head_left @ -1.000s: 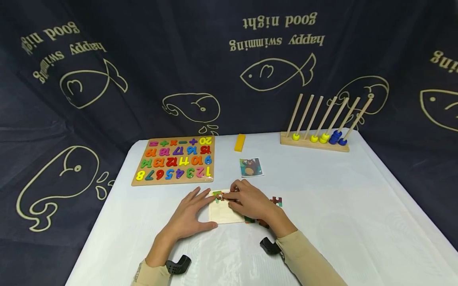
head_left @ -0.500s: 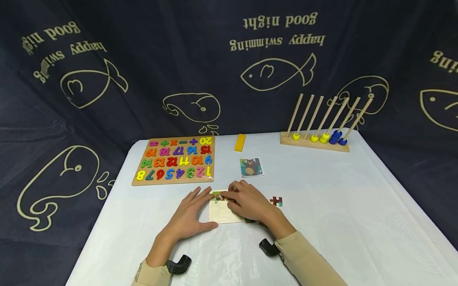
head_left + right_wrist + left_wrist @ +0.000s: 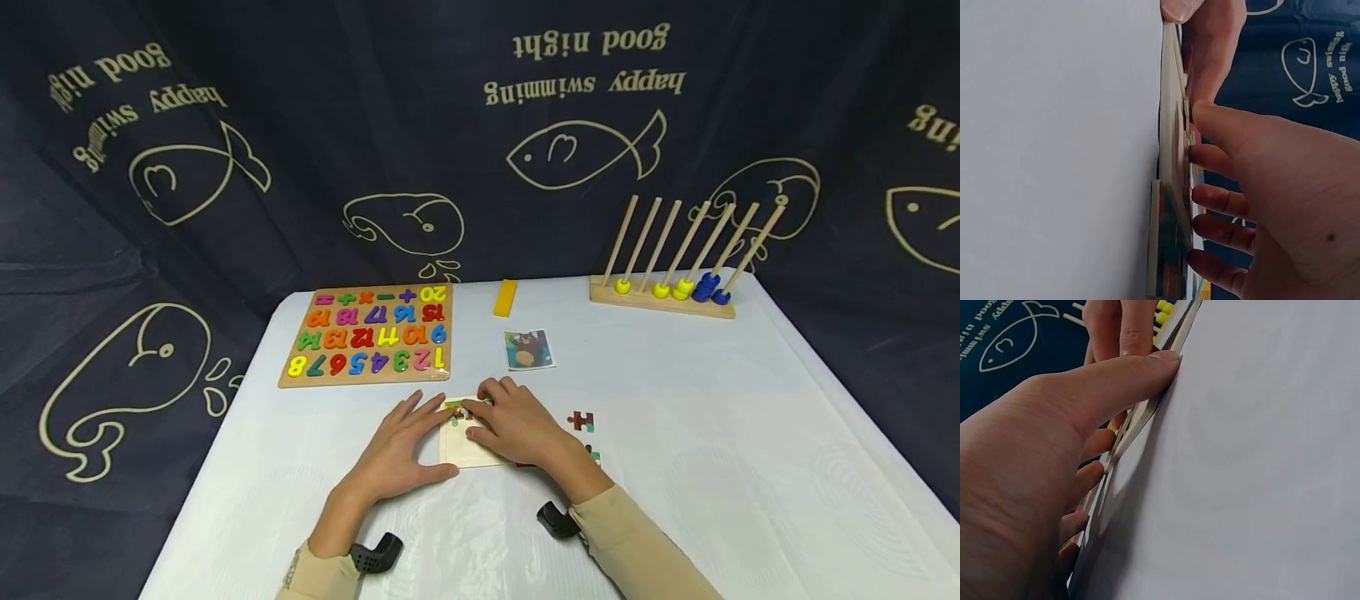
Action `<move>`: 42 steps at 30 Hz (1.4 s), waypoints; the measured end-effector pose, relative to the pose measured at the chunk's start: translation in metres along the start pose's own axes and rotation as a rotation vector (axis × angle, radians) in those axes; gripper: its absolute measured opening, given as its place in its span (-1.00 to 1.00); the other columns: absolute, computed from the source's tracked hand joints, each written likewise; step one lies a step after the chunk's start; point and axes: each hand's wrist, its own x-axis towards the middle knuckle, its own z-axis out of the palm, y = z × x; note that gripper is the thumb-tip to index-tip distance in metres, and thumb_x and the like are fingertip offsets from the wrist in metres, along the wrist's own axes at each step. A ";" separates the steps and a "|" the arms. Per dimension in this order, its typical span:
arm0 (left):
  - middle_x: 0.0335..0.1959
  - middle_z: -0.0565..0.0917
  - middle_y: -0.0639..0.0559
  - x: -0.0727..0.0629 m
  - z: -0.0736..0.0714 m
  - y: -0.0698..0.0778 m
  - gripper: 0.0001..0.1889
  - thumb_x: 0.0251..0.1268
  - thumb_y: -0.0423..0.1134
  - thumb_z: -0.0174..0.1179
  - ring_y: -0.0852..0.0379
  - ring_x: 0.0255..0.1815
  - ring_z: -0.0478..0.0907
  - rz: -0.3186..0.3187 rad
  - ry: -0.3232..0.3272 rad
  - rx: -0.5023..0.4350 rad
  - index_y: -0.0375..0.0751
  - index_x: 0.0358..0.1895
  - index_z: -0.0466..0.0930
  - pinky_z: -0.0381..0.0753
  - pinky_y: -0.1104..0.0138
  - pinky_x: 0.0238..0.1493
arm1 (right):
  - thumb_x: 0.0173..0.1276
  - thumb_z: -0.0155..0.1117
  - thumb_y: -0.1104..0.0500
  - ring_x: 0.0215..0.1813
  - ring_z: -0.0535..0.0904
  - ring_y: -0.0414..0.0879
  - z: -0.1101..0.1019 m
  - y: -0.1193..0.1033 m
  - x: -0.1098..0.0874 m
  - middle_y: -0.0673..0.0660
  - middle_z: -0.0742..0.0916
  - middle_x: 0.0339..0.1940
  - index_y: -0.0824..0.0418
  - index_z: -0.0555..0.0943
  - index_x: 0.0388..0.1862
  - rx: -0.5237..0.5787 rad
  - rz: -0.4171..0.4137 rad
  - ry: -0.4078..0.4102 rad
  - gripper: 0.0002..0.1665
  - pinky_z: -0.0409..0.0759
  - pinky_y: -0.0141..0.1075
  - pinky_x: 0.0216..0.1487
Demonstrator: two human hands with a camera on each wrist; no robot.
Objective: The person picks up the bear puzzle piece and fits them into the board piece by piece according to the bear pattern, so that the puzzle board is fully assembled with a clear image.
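A pale wooden puzzle tray (image 3: 468, 451) lies flat in front of me in the head view, with a few green and brown jigsaw pieces (image 3: 454, 405) along its far edge. My left hand (image 3: 397, 447) rests spread at the tray's left side; its thumb touches the near edge and its index finger reaches the pieces. From the right, my right hand (image 3: 519, 422) lies over the tray, fingertips on the far row and partly hiding it. In the right wrist view its fingertips touch the tray's top, and a coloured piece (image 3: 1161, 250) lies by the tray's edge.
Loose jigsaw pieces (image 3: 581, 421) lie right of the tray, some hidden under my right forearm. Behind it are a bear picture card (image 3: 528, 350) and a yellow block (image 3: 505, 298). A number board (image 3: 367, 336) sits back left, a peg stand with beads (image 3: 663, 307) back right.
My right hand has shifted slightly left and its thumb has moved over the tray. Another loose piece now shows beside the right forearm. The left hand stays in place.
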 end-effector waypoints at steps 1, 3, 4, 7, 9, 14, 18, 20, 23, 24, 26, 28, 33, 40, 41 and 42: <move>0.48 0.16 0.26 0.000 0.000 0.000 -0.11 -0.07 0.48 0.21 -0.02 0.52 -0.11 0.003 0.000 0.001 0.21 0.39 0.36 0.04 -0.10 0.39 | 0.44 0.03 -0.23 0.00 0.35 -0.08 0.000 0.000 0.000 0.01 0.51 0.07 -0.05 0.51 0.31 -0.001 -0.001 0.005 -0.44 0.45 -0.17 -0.07; 0.49 0.15 0.24 0.000 0.000 0.001 -0.13 -0.06 0.47 0.20 -0.03 0.52 -0.11 0.013 -0.002 0.006 0.23 0.39 0.36 0.03 -0.10 0.39 | 0.43 0.05 -0.23 0.00 0.35 -0.08 0.000 0.001 -0.001 0.00 0.51 0.07 -0.05 0.51 0.31 0.000 -0.001 0.011 -0.44 0.45 -0.17 -0.07; 0.49 0.16 0.23 0.001 0.000 0.001 -0.13 -0.05 0.47 0.20 -0.04 0.52 -0.11 0.019 -0.002 0.007 0.23 0.39 0.36 0.02 -0.11 0.39 | 0.42 0.06 -0.23 0.00 0.35 -0.08 0.000 0.001 -0.001 0.00 0.52 0.06 -0.06 0.50 0.31 0.001 -0.002 0.013 -0.43 0.45 -0.17 -0.07; 0.49 0.16 0.20 0.001 -0.001 0.001 -0.15 -0.04 0.47 0.20 -0.08 0.51 -0.09 0.034 0.003 0.016 0.25 0.39 0.36 0.01 -0.11 0.40 | 0.42 0.05 -0.23 0.00 0.35 -0.08 0.000 0.001 -0.002 0.00 0.51 0.07 -0.07 0.50 0.32 0.003 -0.005 0.013 -0.44 0.45 -0.17 -0.07; 0.49 0.16 0.19 0.000 0.000 0.000 -0.15 -0.03 0.47 0.18 -0.09 0.51 -0.09 0.036 0.000 0.027 0.24 0.39 0.35 0.00 -0.10 0.40 | 0.43 0.05 -0.23 0.00 0.35 -0.08 0.001 0.001 -0.002 0.00 0.51 0.07 -0.07 0.50 0.31 0.004 -0.006 0.012 -0.44 0.45 -0.17 -0.07; 0.49 0.15 0.20 0.000 0.001 0.000 -0.12 -0.02 0.48 0.17 -0.07 0.52 -0.09 0.028 -0.006 0.031 0.17 0.40 0.35 -0.04 -0.06 0.42 | 0.43 0.05 -0.23 0.00 0.35 -0.08 0.002 0.001 -0.003 0.00 0.52 0.08 -0.09 0.48 0.34 -0.001 -0.009 0.011 -0.44 0.46 -0.17 -0.07; 0.49 0.15 0.19 0.000 0.002 0.000 -0.11 -0.02 0.48 0.17 -0.07 0.52 -0.09 0.026 0.000 0.031 0.15 0.40 0.35 -0.06 -0.03 0.43 | 0.43 0.05 -0.23 0.00 0.35 -0.08 0.001 0.001 -0.003 0.00 0.52 0.08 -0.10 0.47 0.34 0.015 -0.009 0.011 -0.44 0.45 -0.17 -0.06; 0.49 0.15 0.18 0.000 0.002 0.000 -0.11 -0.02 0.48 0.17 -0.07 0.52 -0.08 0.028 0.003 0.033 0.14 0.40 0.35 -0.06 -0.03 0.44 | 0.43 0.05 -0.22 0.01 0.35 -0.08 0.000 0.002 -0.003 0.01 0.52 0.09 -0.10 0.48 0.33 0.023 -0.008 0.009 -0.44 0.45 -0.16 -0.04; 0.49 0.16 0.18 0.000 0.002 0.000 -0.11 -0.03 0.48 0.18 -0.08 0.51 -0.08 0.033 0.009 0.024 0.16 0.40 0.35 -0.05 -0.04 0.43 | 0.44 0.04 -0.22 0.02 0.35 -0.07 0.000 0.002 -0.003 0.02 0.51 0.10 -0.09 0.50 0.32 0.022 -0.008 0.002 -0.45 0.44 -0.15 -0.03; 0.49 0.16 0.17 0.000 0.002 -0.001 -0.11 -0.03 0.48 0.17 -0.09 0.51 -0.08 0.037 0.010 0.021 0.15 0.40 0.35 -0.04 -0.06 0.42 | 0.44 0.04 -0.22 0.02 0.35 -0.06 0.001 0.001 -0.003 0.03 0.51 0.10 -0.10 0.50 0.32 0.017 -0.008 0.000 -0.45 0.44 -0.15 -0.04; 0.49 0.16 0.17 0.000 0.002 -0.001 -0.11 -0.04 0.48 0.18 -0.09 0.51 -0.07 0.038 0.013 0.012 0.15 0.39 0.36 -0.03 -0.08 0.42 | 0.44 0.04 -0.22 0.02 0.34 -0.06 0.001 0.000 -0.003 0.04 0.51 0.10 -0.10 0.50 0.32 0.011 -0.009 -0.003 -0.45 0.43 -0.16 -0.05; 0.49 0.16 0.18 0.000 0.002 -0.002 -0.11 -0.04 0.49 0.17 -0.09 0.51 -0.07 0.039 0.015 0.011 0.15 0.39 0.36 -0.03 -0.09 0.41 | 0.43 0.05 -0.22 0.01 0.34 -0.06 -0.001 -0.001 -0.003 0.05 0.51 0.10 -0.10 0.50 0.33 0.014 -0.009 -0.007 -0.45 0.43 -0.15 -0.07; 0.49 0.16 0.19 0.000 0.002 -0.001 -0.13 -0.03 0.47 0.18 -0.06 0.51 -0.08 0.031 0.011 0.017 0.17 0.39 0.36 -0.01 -0.08 0.41 | 0.43 0.07 -0.20 0.02 0.34 -0.06 -0.003 -0.002 -0.003 0.05 0.52 0.10 -0.10 0.49 0.34 0.024 -0.003 -0.015 -0.45 0.43 -0.15 -0.06; 0.47 0.20 0.19 0.001 0.000 0.000 -0.13 -0.04 0.50 0.16 -0.08 0.50 -0.03 0.042 0.023 0.064 0.21 0.38 0.37 0.08 -0.11 0.37 | 0.43 -0.01 -0.29 0.03 0.33 -0.07 0.000 -0.002 -0.002 0.04 0.50 0.12 -0.13 0.48 0.34 0.007 0.013 -0.025 -0.42 0.43 -0.14 -0.05; 0.47 0.21 0.18 0.002 0.000 0.000 -0.13 -0.05 0.51 0.15 -0.10 0.50 -0.02 0.047 0.026 0.070 0.20 0.38 0.38 0.09 -0.11 0.37 | 0.43 -0.02 -0.30 0.03 0.33 -0.06 0.000 -0.002 -0.002 0.04 0.50 0.12 -0.13 0.48 0.33 0.005 0.012 -0.025 -0.41 0.43 -0.15 -0.05; 0.47 0.22 0.18 0.002 -0.001 0.000 -0.12 -0.05 0.52 0.15 -0.10 0.49 -0.01 0.049 0.029 0.074 0.20 0.38 0.39 0.10 -0.11 0.37 | 0.42 -0.03 -0.31 0.03 0.33 -0.06 0.000 -0.002 -0.002 0.05 0.50 0.12 -0.13 0.48 0.34 0.004 0.011 -0.025 -0.40 0.43 -0.15 -0.05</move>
